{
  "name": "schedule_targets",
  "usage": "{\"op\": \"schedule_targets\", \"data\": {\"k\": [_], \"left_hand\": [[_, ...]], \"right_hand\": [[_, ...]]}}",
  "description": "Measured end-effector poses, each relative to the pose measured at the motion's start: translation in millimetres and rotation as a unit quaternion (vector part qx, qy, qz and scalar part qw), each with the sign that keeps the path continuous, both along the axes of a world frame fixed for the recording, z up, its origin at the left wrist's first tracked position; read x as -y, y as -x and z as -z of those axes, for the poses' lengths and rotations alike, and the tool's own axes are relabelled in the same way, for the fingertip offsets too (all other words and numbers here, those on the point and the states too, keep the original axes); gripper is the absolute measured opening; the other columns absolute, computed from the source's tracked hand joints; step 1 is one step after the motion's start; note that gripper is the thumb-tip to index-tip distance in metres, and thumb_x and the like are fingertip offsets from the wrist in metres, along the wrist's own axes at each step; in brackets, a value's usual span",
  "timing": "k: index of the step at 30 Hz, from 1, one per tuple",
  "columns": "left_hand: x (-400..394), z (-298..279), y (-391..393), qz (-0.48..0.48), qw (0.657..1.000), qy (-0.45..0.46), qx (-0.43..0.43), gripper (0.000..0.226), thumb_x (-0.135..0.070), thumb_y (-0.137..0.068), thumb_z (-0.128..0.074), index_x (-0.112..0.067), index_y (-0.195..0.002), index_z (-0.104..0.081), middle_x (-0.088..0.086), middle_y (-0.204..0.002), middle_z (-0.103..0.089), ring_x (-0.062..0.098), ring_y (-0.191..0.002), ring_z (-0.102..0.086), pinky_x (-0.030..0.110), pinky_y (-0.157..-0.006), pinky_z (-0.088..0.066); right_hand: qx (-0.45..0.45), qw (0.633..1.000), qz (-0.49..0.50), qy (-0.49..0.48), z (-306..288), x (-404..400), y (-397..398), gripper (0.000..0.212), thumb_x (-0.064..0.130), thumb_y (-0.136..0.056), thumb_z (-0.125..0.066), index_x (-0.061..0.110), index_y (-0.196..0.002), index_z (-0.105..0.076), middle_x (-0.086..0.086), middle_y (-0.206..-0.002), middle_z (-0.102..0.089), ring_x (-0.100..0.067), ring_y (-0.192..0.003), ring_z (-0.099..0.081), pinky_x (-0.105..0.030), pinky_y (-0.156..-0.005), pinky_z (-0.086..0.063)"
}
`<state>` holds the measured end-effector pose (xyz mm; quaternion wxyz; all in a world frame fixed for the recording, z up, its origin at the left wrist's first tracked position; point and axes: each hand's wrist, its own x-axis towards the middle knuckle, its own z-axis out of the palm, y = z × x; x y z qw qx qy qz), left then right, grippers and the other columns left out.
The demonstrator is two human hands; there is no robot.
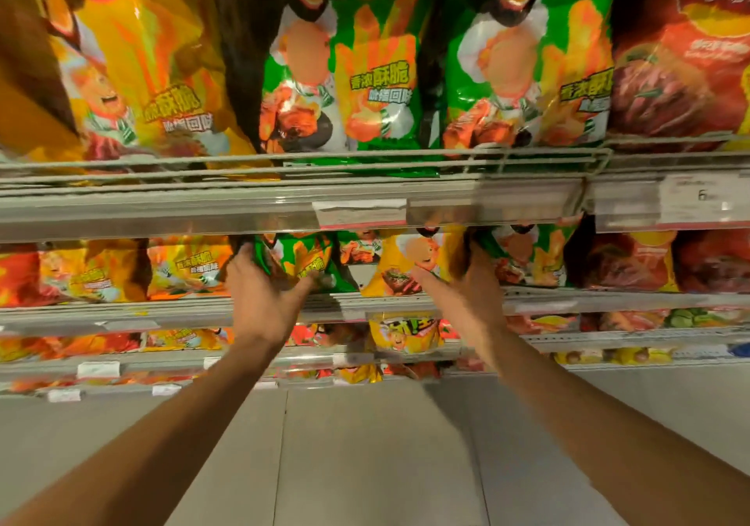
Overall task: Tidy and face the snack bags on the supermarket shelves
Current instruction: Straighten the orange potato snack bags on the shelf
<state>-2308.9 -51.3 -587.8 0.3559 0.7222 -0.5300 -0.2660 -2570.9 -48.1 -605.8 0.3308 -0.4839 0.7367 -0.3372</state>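
On the second shelf, my left hand (pixel 264 286) grips the left edge of a green snack bag (pixel 302 261), thumb under its lower corner. My right hand (pixel 466 282) holds the right side of a yellow snack bag (pixel 410 265) that stands next to the green one, thumb across its front. Both bags stand upright under the shelf rail (pixel 243 209). Another green bag (pixel 531 253) sits just right of my right hand. The tops of these bags are hidden by the rail above.
The top shelf holds large yellow (pixel 138 70), green (pixel 345 79) and red Lay's (pixel 682 58) bags behind a wire guard (pixel 365 160). Yellow and orange bags (pixel 121 269) fill the second shelf's left, red ones (pixel 649 261) its right. Lower shelves (pixel 406 336) carry more bags; grey floor below.
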Motion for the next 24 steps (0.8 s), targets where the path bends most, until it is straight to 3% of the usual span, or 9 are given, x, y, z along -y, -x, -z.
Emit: {"op": "schedule_targets", "data": {"k": [2, 6, 11, 15, 17, 20, 22, 24], "left_hand": [[20.3, 0.7, -6.3, 0.026, 0.999, 0.019, -0.022, 0.076, -0.03, -0.068, -0.092, -0.004, -0.127, -0.052, 0.015, -0.12, -0.06, 0.03, -0.114, -0.06, 0.05, -0.097, -0.051], [43.4, 7.7, -12.7, 0.064, 0.992, 0.0, -0.106, 0.057, -0.021, -0.067, -0.092, -0.006, -0.112, -0.062, 0.013, -0.108, -0.07, 0.027, -0.101, -0.07, 0.046, -0.081, -0.06], [49.4, 15.4, -20.4, 0.086, 0.98, -0.047, -0.172, 0.053, -0.028, -0.063, -0.09, -0.012, -0.108, -0.066, 0.0, -0.096, -0.077, 0.014, -0.089, -0.075, 0.023, -0.066, -0.06], [51.7, 13.5, -23.4, 0.062, 0.982, -0.048, -0.173, 0.06, -0.028, -0.066, -0.092, -0.015, -0.116, -0.06, 0.001, -0.108, -0.072, 0.017, -0.098, -0.071, 0.042, -0.09, -0.058], [47.5, 11.1, -23.1, 0.049, 0.981, -0.039, -0.186, 0.067, -0.027, -0.065, -0.093, -0.014, -0.119, -0.056, 0.001, -0.11, -0.07, 0.017, -0.097, -0.071, 0.045, -0.085, -0.06], [40.9, 6.9, -22.8, 0.033, 0.986, -0.02, -0.163, 0.066, -0.032, -0.062, -0.093, -0.01, -0.113, -0.058, 0.001, -0.099, -0.074, 0.008, -0.084, -0.074, 0.035, -0.075, -0.063], [39.4, 1.0, -22.7, 0.016, 0.99, -0.019, -0.141, 0.059, -0.041, -0.061, -0.091, -0.005, -0.099, -0.063, 0.007, -0.089, -0.074, 0.014, -0.079, -0.074, 0.041, -0.077, -0.063], [38.5, -5.5, -21.2, -0.006, 0.991, -0.021, -0.131, 0.069, -0.052, -0.058, -0.089, 0.002, -0.094, -0.065, 0.009, -0.085, -0.071, 0.021, -0.079, -0.071, 0.05, -0.077, -0.06]], "right_hand": [[0.009, 1.0, -0.015, -0.016, 0.4, 13.7, 0.8, 0.101, 0.061, -0.065, -0.084, 0.015, -0.145, -0.042, -0.007, -0.139, -0.057, -0.026, -0.129, -0.054, -0.048, -0.107, -0.045], [0.03, 0.998, -0.037, -0.028, 0.1, 30.5, 4.0, 0.085, 0.041, -0.073, -0.086, 0.015, -0.14, -0.041, -0.006, -0.126, -0.062, -0.025, -0.115, -0.063, -0.043, -0.099, -0.053], [0.081, 0.994, -0.071, -0.019, 1.4, 40.8, 4.6, 0.105, 0.035, -0.063, -0.094, 0.017, -0.146, -0.032, -0.002, -0.133, -0.06, -0.02, -0.128, -0.055, -0.038, -0.113, -0.042], [0.104, 0.993, -0.052, 0.01, 5.5, 39.3, 3.6, 0.105, 0.032, -0.059, -0.095, 0.014, -0.143, -0.035, -0.003, -0.131, -0.062, -0.021, -0.126, -0.057, -0.041, -0.113, -0.043], [0.109, 0.993, -0.038, 0.028, 5.9, 36.4, 1.5, 0.099, 0.024, -0.062, -0.095, 0.011, -0.14, -0.037, -0.006, -0.13, -0.063, -0.023, -0.126, -0.058, -0.042, -0.113, -0.044], [0.096, 0.994, -0.024, 0.054, 2.1, 33.3, -2.2, 0.087, 0.019, -0.066, -0.094, 0.008, -0.135, -0.042, -0.009, -0.125, -0.066, -0.024, -0.121, -0.061, -0.043, -0.109, -0.047], [0.088, 0.994, -0.018, 0.069, -4.1, 33.2, -6.6, 0.08, 0.023, -0.066, -0.094, 0.008, -0.131, -0.048, -0.008, -0.119, -0.068, -0.023, -0.114, -0.064, -0.044, -0.104, -0.051], [0.09, 0.994, -0.013, 0.067, -10.7, 31.9, -11.8, 0.079, 0.035, -0.062, -0.092, 0.01, -0.125, -0.053, -0.005, -0.112, -0.069, -0.019, -0.106, -0.066, -0.043, -0.099, -0.053]]}}
